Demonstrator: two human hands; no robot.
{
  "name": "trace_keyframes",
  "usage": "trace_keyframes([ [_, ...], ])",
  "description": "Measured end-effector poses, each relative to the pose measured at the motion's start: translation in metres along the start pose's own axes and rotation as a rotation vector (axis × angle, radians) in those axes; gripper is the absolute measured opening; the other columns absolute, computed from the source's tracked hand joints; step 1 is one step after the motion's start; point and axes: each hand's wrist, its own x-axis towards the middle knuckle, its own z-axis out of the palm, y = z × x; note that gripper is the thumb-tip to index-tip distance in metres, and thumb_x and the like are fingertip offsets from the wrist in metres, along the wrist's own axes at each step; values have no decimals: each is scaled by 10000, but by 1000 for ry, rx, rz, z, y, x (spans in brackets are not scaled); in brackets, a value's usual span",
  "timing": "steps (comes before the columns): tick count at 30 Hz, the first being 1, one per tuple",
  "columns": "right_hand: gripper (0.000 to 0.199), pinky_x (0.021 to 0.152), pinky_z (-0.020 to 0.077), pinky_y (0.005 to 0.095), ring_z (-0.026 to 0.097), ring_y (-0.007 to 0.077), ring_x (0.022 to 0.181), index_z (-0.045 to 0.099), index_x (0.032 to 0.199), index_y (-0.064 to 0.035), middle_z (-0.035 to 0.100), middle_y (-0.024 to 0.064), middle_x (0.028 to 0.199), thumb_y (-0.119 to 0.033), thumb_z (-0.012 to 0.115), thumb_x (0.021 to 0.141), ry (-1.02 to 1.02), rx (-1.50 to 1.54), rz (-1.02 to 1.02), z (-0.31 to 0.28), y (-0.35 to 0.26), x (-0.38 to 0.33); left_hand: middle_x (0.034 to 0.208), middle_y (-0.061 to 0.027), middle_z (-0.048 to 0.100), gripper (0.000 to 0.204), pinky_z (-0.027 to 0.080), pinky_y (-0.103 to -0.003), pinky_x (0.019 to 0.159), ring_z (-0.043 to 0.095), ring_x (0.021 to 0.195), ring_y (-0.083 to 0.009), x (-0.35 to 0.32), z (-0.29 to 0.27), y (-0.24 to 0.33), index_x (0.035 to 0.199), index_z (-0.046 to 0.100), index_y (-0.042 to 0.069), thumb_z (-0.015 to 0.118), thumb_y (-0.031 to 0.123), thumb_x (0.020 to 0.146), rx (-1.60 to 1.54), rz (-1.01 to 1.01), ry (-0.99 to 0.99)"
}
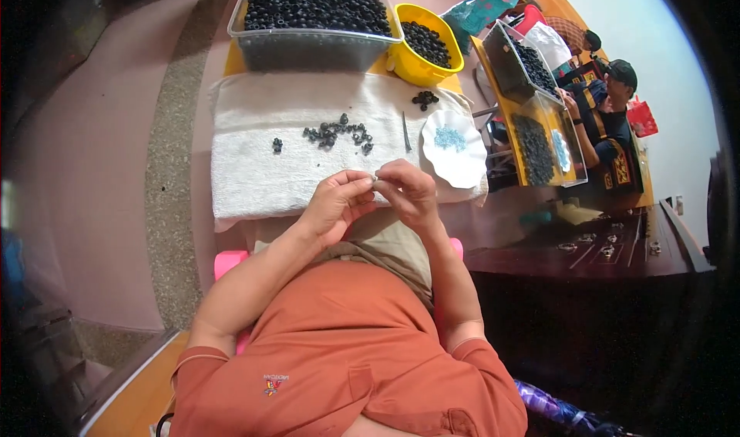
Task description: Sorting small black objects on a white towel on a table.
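Note:
My left hand (341,203) and my right hand (408,192) meet above the near edge of a white towel (254,179). Both are pinched at the fingertips around one tiny piece (375,179), too small and too covered to name. Beyond them on the towel lies a loose cluster of small black parts (331,135), with a smaller group (277,146) to its left. A thin dark tool, perhaps tweezers (406,132), rests right of the cluster. Beside it a white scalloped plate (466,173) bears a heap of small light-blue pieces (449,138).
At the back stand a clear bin (308,52) and a yellow tub (412,65), both filled with black parts. A small black pile (425,100) sits near the tub. On the right, another person (609,113) sits at a yellow table with another bin (512,71).

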Motion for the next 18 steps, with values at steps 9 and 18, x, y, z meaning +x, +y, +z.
trace_keyframes([
  [9,135,643,508,266,629,171,757,637,914,20,640,116,868,60,698,801,60,-101,-38,4,1,-5,887,-18,639,82,559,-304,776,622,813,-126,-4,4,2,991,614,69,642,95,918,-85,4,1],
  [18,85,695,501,233,615,119,784,658,911,49,642,78,877,82,667,833,68,204,208,-1,7,-9,865,-10,636,61,555,-291,772,620,802,-115,-6,7,5,970,617,79,646,98,920,-45,-15,-2],
])
